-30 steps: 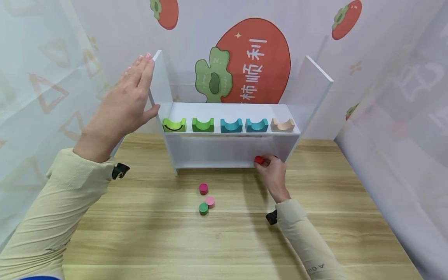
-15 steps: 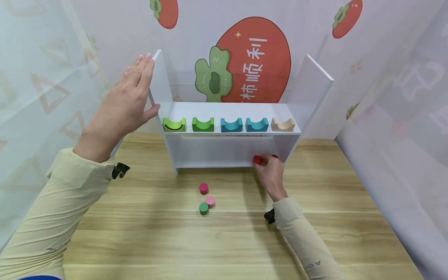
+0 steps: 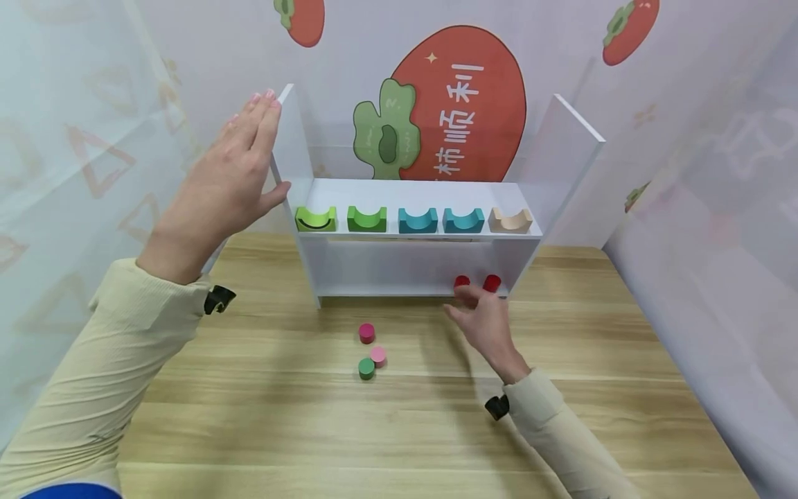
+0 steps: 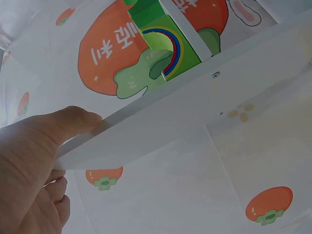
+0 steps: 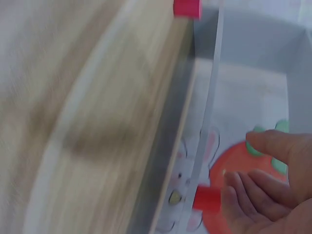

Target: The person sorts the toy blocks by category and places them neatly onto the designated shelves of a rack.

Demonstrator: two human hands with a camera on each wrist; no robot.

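Note:
My left hand grips the left side panel of a white two-tier shelf, its long fingers along the outer face and its thumb over the front edge. In the left wrist view the panel passes between thumb and fingers. Two red cylinder blocks stand apart on the lower board near its right end. Just in front of the left red cylinder is my right hand, fingers parted, holding nothing. The right wrist view shows a red block close beside the fingertips.
Along the upper board stand several notched blocks: light green, green, two teal and beige. Magenta, pink and green cylinders lie on the wooden table in front. A persimmon-printed curtain hangs behind.
My right hand has let go of the left red cylinder and drawn back slightly toward me, uncovering the right one. My left hand stays on the panel. The head view has shifted slightly.

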